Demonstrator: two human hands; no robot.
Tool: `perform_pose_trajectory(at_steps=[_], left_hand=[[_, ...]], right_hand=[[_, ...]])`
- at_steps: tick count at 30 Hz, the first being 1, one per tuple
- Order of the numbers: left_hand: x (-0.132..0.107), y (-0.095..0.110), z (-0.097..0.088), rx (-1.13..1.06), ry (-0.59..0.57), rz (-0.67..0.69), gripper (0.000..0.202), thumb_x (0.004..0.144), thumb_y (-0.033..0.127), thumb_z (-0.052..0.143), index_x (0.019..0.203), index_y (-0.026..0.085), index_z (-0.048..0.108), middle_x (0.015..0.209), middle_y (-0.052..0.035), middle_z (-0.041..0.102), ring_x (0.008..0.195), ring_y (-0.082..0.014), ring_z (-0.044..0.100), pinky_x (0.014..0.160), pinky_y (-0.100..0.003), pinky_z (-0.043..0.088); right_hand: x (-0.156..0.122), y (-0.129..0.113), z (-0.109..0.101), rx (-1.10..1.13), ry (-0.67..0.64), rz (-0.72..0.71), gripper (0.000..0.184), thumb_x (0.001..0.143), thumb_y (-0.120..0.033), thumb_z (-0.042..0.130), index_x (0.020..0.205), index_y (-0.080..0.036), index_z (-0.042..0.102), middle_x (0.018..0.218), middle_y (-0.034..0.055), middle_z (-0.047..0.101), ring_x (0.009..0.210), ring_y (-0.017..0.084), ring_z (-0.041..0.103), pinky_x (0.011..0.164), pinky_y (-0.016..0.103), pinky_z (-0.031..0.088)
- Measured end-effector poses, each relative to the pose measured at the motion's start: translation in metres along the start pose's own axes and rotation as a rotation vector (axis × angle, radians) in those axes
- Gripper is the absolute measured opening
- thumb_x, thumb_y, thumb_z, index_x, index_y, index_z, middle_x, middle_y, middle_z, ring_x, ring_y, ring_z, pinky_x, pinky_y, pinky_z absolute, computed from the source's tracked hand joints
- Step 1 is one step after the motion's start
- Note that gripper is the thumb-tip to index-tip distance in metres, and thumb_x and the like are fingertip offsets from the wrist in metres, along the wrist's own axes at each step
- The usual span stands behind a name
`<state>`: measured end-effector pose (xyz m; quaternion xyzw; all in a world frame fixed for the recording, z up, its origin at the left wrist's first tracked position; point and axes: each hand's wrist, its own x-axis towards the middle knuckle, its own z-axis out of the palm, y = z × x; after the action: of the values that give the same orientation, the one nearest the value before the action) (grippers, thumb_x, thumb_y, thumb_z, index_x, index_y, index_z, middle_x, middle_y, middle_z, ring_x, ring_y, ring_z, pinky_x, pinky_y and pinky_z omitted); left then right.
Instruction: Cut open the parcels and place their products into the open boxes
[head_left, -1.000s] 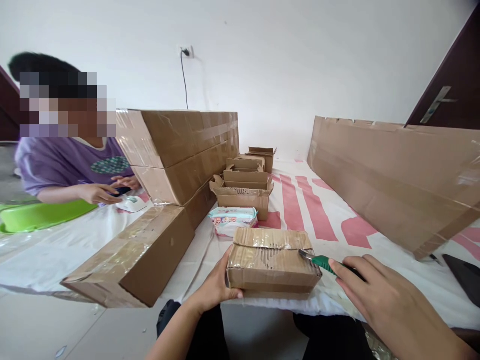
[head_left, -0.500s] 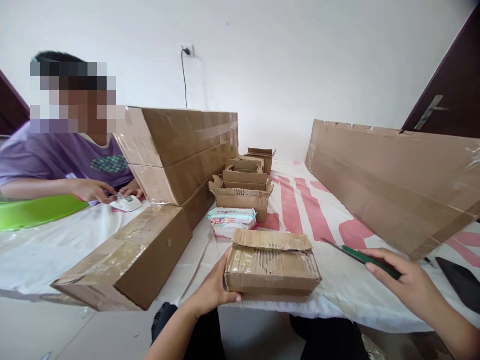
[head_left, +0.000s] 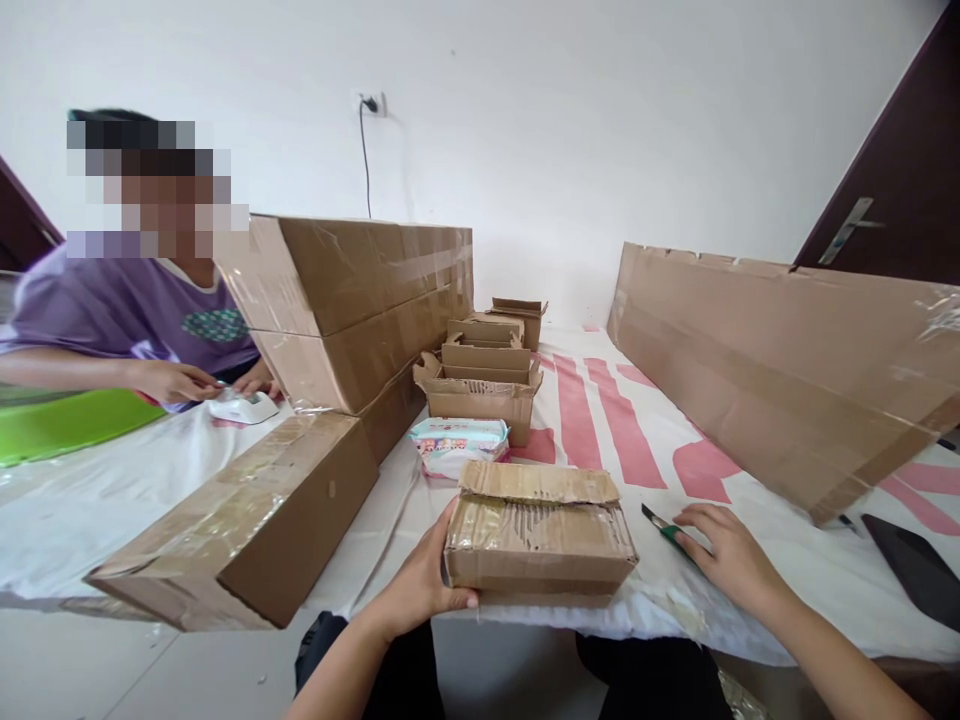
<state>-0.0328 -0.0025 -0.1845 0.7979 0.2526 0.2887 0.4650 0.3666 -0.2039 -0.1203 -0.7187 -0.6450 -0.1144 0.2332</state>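
In front of me at the table's near edge is a small cardboard box (head_left: 541,545), with clear tape over it and a torn flap along its top. My left hand (head_left: 421,572) grips its left end, thumb low on the front side. To the right of the box, my right hand (head_left: 724,553) is low over the cloth with a green utility knife (head_left: 671,536) between thumb and fingers. The knife's blade points to the upper left, and its rear end is hidden by the hand. Behind the box lies a soft white and teal packet (head_left: 460,447).
Open small cardboard boxes (head_left: 480,405) line up behind the packet. Stacked taped cartons (head_left: 382,270) and a long carton (head_left: 247,530) stand left; a large cardboard panel (head_left: 780,370) and dark flat object (head_left: 911,560) are right. Another person (head_left: 142,320) handles a white device (head_left: 244,405).
My right hand has moved left and down with the utility knife, nearer the box and the cloth. My left hand still holds the box. The view has shifted slightly.
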Motion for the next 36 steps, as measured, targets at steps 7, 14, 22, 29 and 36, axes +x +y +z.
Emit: perform_pose_trajectory(at_steps=[7,14,22,29,36], left_hand=[[0.0,-0.002,0.0,-0.008,0.002,-0.002,0.13,0.054,0.072,0.078,0.155,0.021,0.013,0.159,-0.0164,0.026,0.145,-0.0419,0.022,0.12,-0.055,0.018],[0.0,-0.002,0.0,-0.013,0.003,-0.001,0.131,0.055,0.075,0.075,0.155,0.022,0.012,0.16,-0.0161,0.024,0.146,-0.0418,0.021,0.12,-0.056,0.016],[0.0,-0.003,0.0,-0.027,-0.004,-0.03,0.131,0.052,0.072,0.079,0.155,0.022,0.014,0.159,-0.0163,0.028,0.145,-0.0414,0.023,0.119,-0.055,0.021],[0.0,-0.003,0.0,-0.017,0.005,-0.01,0.128,0.055,0.071,0.079,0.155,0.021,0.016,0.159,-0.0167,0.028,0.144,-0.0422,0.025,0.119,-0.056,0.021],[0.0,0.0,0.0,-0.02,-0.005,-0.001,0.129,0.054,0.073,0.077,0.154,0.022,0.014,0.159,-0.0155,0.027,0.145,-0.0403,0.024,0.121,-0.053,0.018]], right_hand=[[0.05,-0.077,-0.034,0.276,0.156,-0.103,0.017,0.096,-0.031,0.049,0.097,-0.024,0.065,0.097,0.0062,0.069,0.096,0.023,0.063,0.084,0.041,0.054],[0.092,-0.109,-0.034,0.413,-0.293,-0.021,0.019,0.084,-0.018,0.06,0.102,-0.022,0.065,0.098,0.0039,0.066,0.092,0.02,0.062,0.083,0.037,0.052],[0.095,-0.122,-0.029,0.299,-0.356,-0.028,0.021,0.079,-0.005,0.055,0.089,-0.021,0.062,0.091,0.0027,0.061,0.086,0.018,0.06,0.079,0.036,0.051],[0.093,-0.116,-0.025,0.346,-0.37,-0.034,0.022,0.081,-0.005,0.055,0.096,-0.021,0.059,0.096,0.0035,0.06,0.09,0.018,0.06,0.082,0.036,0.051],[0.094,-0.119,-0.034,0.319,-0.396,-0.107,0.017,0.085,-0.005,0.051,0.087,-0.021,0.058,0.093,0.0029,0.061,0.087,0.017,0.061,0.079,0.034,0.051]])
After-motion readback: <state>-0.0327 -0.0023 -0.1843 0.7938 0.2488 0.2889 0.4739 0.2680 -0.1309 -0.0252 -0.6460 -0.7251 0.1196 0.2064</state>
